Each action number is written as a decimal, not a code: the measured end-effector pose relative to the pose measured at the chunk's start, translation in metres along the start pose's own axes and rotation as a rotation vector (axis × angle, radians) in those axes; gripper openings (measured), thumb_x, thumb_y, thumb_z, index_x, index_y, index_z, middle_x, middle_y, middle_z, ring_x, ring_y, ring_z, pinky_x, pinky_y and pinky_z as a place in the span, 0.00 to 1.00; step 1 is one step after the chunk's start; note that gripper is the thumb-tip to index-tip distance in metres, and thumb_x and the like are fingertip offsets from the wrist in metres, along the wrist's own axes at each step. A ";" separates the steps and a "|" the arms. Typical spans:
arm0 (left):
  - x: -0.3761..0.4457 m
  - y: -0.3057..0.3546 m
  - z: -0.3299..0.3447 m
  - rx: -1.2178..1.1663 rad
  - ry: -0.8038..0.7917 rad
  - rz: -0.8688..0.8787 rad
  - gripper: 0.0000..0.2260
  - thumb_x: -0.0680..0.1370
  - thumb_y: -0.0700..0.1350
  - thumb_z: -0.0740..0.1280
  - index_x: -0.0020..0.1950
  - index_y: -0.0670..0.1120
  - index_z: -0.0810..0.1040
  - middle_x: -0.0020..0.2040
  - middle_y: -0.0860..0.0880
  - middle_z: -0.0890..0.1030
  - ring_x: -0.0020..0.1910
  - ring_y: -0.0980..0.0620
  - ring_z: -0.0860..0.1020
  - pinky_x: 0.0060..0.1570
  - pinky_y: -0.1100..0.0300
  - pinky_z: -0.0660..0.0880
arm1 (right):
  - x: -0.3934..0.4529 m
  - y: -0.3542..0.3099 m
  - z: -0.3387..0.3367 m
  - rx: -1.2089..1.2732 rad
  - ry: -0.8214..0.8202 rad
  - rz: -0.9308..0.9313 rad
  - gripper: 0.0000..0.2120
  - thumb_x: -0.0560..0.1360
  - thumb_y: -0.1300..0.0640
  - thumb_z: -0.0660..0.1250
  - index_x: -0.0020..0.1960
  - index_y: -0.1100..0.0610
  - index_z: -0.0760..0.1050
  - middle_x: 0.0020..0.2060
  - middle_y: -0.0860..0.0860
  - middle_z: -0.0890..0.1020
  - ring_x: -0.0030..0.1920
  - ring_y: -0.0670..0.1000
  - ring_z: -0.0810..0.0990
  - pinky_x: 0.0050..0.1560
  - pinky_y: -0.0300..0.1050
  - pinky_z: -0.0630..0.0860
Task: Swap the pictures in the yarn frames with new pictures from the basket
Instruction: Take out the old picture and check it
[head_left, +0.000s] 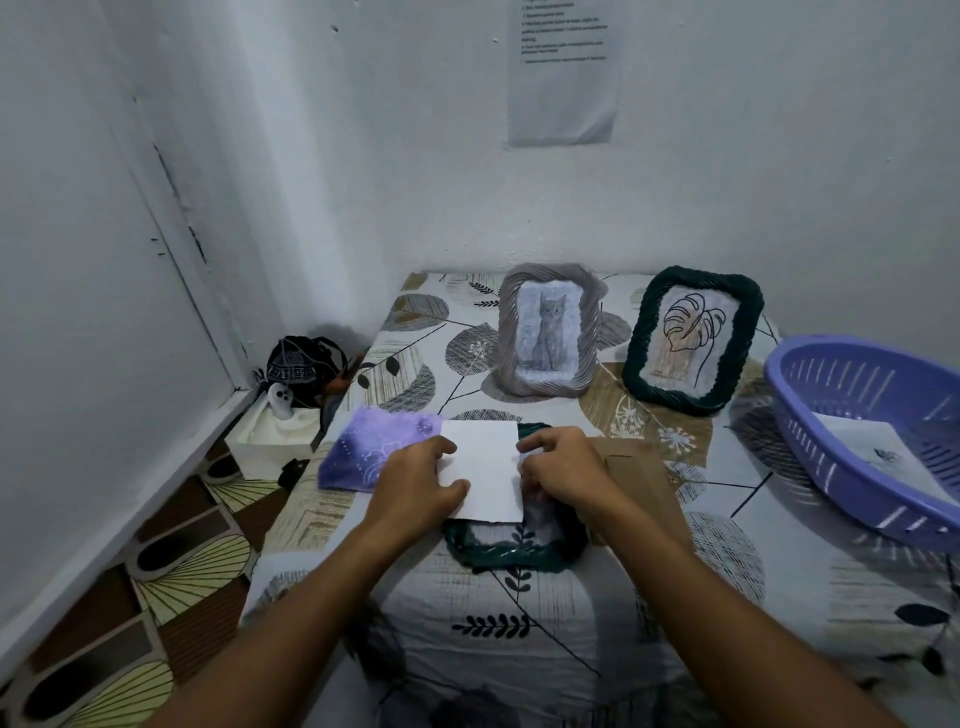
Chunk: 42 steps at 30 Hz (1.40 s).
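Holding white paper (485, 467), both hands

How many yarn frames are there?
3. A grey frame with a cat picture and a green frame with a leaf drawing stand at the back. Another green frame lies flat under the white paper both hands hold, partly hidden.

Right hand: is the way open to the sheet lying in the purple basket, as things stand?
Probably yes. The purple basket is open-topped on that hand's own side, and nothing stands between them. But the right hand is busy at the white paper over the dark green yarn frame, so the sheet must wait.
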<state>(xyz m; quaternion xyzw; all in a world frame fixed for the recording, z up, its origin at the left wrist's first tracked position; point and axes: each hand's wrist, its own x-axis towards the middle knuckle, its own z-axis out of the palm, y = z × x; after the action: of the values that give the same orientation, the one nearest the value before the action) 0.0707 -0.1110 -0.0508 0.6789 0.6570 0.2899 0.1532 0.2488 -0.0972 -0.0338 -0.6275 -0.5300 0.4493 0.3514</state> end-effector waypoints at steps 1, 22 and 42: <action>-0.001 0.000 -0.001 -0.005 -0.002 -0.004 0.21 0.71 0.46 0.73 0.63 0.45 0.77 0.55 0.44 0.81 0.53 0.48 0.78 0.51 0.61 0.70 | 0.001 0.000 0.001 0.044 0.001 0.020 0.10 0.72 0.69 0.65 0.53 0.63 0.78 0.36 0.58 0.80 0.30 0.52 0.77 0.27 0.40 0.72; 0.006 0.039 -0.005 -0.646 -0.054 -0.233 0.13 0.74 0.40 0.72 0.57 0.46 0.76 0.53 0.46 0.82 0.44 0.53 0.80 0.45 0.55 0.79 | -0.005 -0.015 -0.044 0.637 -0.093 0.134 0.16 0.71 0.75 0.66 0.54 0.60 0.77 0.46 0.59 0.83 0.44 0.57 0.81 0.42 0.51 0.80; 0.017 0.194 0.114 -0.834 -0.367 -0.273 0.21 0.72 0.31 0.70 0.62 0.44 0.72 0.48 0.45 0.79 0.45 0.47 0.80 0.35 0.57 0.79 | -0.048 0.018 -0.251 -0.585 0.287 0.072 0.20 0.72 0.57 0.72 0.63 0.58 0.77 0.59 0.54 0.79 0.52 0.53 0.77 0.52 0.46 0.73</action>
<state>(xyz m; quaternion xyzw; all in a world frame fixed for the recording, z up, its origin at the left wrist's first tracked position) 0.2935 -0.0917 -0.0226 0.5071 0.5298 0.3813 0.5628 0.4882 -0.1386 0.0464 -0.7770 -0.5593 0.1970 0.2113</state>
